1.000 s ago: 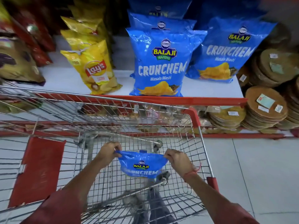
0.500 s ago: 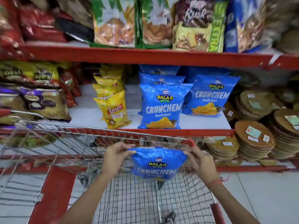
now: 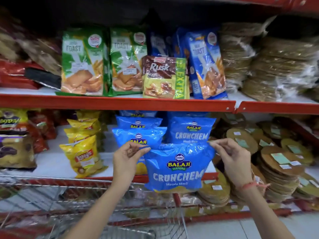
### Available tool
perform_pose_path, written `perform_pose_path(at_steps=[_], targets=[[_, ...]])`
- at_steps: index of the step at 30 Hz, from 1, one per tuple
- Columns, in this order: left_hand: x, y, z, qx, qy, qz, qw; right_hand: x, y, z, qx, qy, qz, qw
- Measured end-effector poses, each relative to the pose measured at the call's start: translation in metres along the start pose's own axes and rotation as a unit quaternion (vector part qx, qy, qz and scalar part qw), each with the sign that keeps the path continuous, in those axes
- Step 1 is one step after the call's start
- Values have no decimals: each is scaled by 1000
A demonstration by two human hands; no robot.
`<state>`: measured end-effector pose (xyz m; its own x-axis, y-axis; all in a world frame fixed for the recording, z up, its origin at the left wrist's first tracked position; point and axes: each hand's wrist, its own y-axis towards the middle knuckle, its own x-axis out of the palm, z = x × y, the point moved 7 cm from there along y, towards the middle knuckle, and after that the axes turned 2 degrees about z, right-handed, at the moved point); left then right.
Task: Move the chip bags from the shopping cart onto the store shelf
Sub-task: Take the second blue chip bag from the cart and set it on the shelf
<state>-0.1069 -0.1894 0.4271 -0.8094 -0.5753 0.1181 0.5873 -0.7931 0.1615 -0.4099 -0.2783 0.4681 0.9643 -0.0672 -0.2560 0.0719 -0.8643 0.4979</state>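
Note:
A blue Balaji Crunchem chip bag (image 3: 177,167) hangs upright in the air in front of the middle shelf (image 3: 51,163). My left hand (image 3: 128,156) pinches its top left corner and my right hand (image 3: 232,158) pinches its top right corner. Behind it, several matching blue bags (image 3: 190,131) stand on the white shelf board. The held bag hides the lower part of those bags. The wire shopping cart (image 3: 82,190) is below my arms, blurred, and its inside is mostly out of view.
Yellow Lay's bags (image 3: 82,154) stand left of the blue ones. Stacks of round brown flatbread packs (image 3: 279,163) fill the right side. The red-edged upper shelf (image 3: 120,102) carries toast and rusk packs. Dark and red snack bags (image 3: 15,150) lie far left.
Both hands have lifted the blue bag out of the cart and up to the level of the middle shelf. The view has tilted upward, showing the upper shelf.

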Motion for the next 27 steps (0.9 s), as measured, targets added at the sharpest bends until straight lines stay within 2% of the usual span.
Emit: perform_pose_path(at_steps=[5,11,17,27], targets=[[68,24,16,35,13,-4,999,-41,60,21,-23,15,31,999],[119,49,16,54,120,-26,991,-56,104,63,2,14,53,998],[139,44,-30,11,230,-35,972,-45,102,129,67,-48,36,996],[148,41,-44,-20,227,-17,974,-38,118,152,126,-52,41,990]])
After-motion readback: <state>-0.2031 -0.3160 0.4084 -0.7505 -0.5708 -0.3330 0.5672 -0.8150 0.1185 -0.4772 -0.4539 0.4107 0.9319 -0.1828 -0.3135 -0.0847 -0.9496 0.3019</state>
